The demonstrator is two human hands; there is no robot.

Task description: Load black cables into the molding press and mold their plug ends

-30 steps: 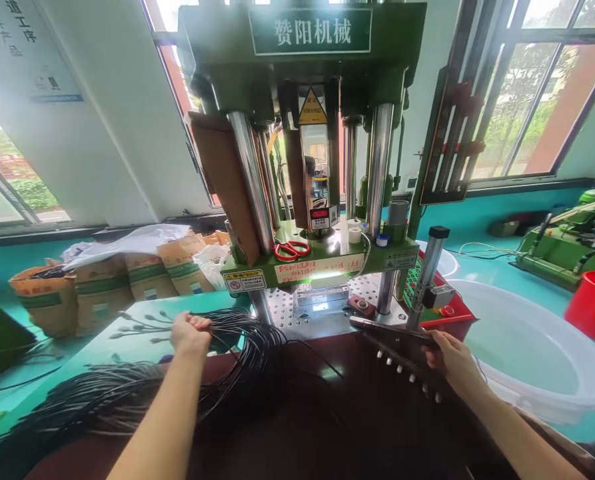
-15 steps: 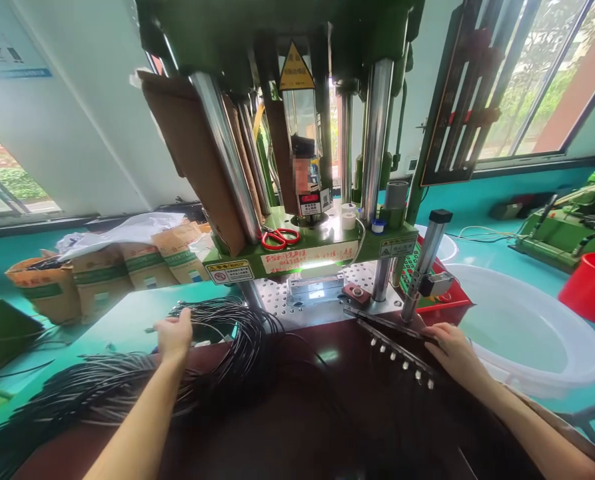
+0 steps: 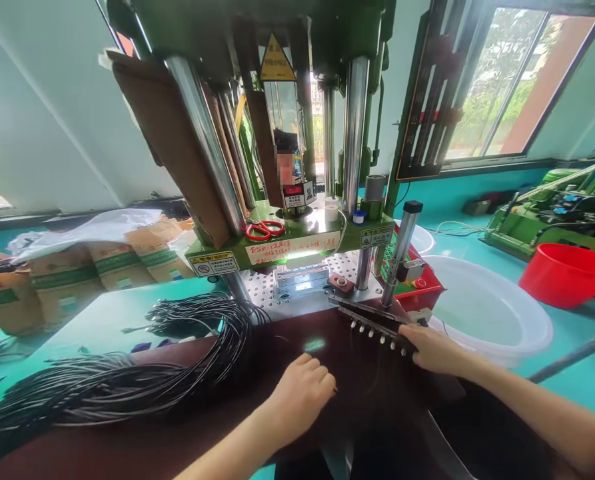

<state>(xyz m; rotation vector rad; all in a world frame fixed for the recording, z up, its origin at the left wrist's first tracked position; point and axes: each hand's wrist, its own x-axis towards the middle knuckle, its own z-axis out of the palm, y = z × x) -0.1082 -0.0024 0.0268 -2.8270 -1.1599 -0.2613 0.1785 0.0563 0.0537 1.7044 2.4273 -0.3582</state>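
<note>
My left hand (image 3: 304,390) hovers over the dark red-brown tabletop (image 3: 272,433), fingers curled closed. Whatever it holds, if anything, is hidden, though a tiny dark tip shows by its right edge. My right hand (image 3: 430,348) grips the near end of a dark slotted metal bar (image 3: 370,321), which has several small silvery connector pieces along its near side. The bar's far end reaches toward the press's perforated metal bed. To the left lies a large bundle of black cables (image 3: 127,387), looped back with its ends fanned out near the press.
A green press with steel columns (image 3: 358,133) stands ahead, with a metal mould block (image 3: 303,279) on its bed. Red-handled scissors (image 3: 264,230) lie on its ledge. At right are a red control box (image 3: 430,287), a white tub (image 3: 537,333) and a red bucket (image 3: 567,273).
My left hand has left the cable ends and moved right and nearer to me, over the tabletop. My right hand still grips the bar. The view has turned slightly right.
</note>
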